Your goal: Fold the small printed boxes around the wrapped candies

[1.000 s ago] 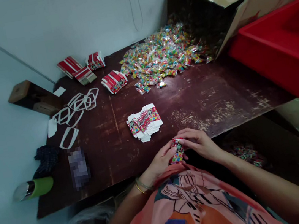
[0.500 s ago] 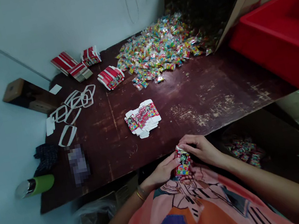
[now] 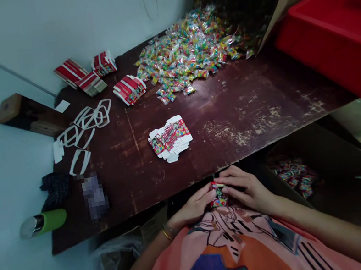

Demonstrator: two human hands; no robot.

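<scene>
A small printed cardboard box (image 3: pixel 218 195), red with colourful pictures, is held close to my body at the table's front edge. My left hand (image 3: pixel 198 204) grips its left side, thumb across the front. Around the right side and top edge my right hand (image 3: pixel 246 188) is closed, its thumb on the printed face. Just beyond, on the table, a fanned stack of flat printed boxes (image 3: pixel 170 139) with white flaps lies spread out. Behind that stack is a large heap of small clear packets of colourful candy (image 3: pixel 190 54).
Bundles of red-and-white flat boxes (image 3: pixel 129 89), white paper bands (image 3: pixel 93 117) and a green bottle (image 3: pixel 54 219) are on the table's left. At right sit a red bin (image 3: pixel 331 38) and, lower down, an open carton (image 3: pixel 331 159) containing printed boxes. A clear plastic bag (image 3: pixel 114 258) hangs lower left.
My right hand has shifted from the box's top corner to wrap its right side, covering more of it. The box sits slightly lower in view; the camera has tilted a little.
</scene>
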